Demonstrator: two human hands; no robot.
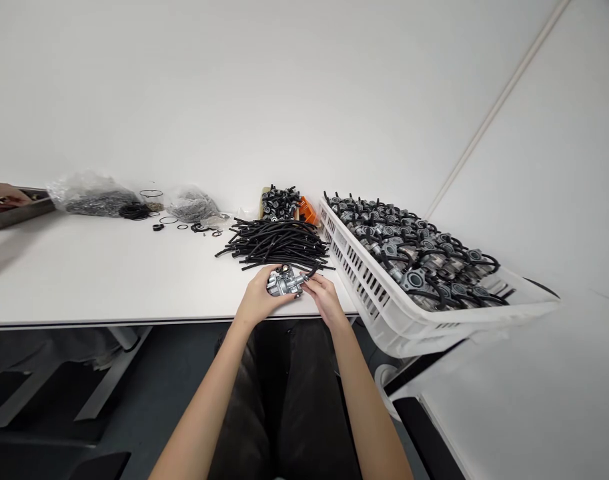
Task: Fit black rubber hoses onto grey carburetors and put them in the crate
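My left hand [258, 297] grips a small silver metal carburetor [285, 283] at the table's front edge. My right hand [324, 297] pinches a short black rubber hose [311, 271] against the carburetor's right side. Just behind the hands lies a pile of black hoses [277, 241]. To the right stands a white slatted crate [369, 287] full of carburetors with hoses fitted [414, 250].
On the white table [109, 273] at the back lie clear bags of small parts [91, 193], loose black rings [169, 220] and an orange box of black caps [284, 202]. Another person's hand [4, 198] rests over a tray [14, 213] at far left.
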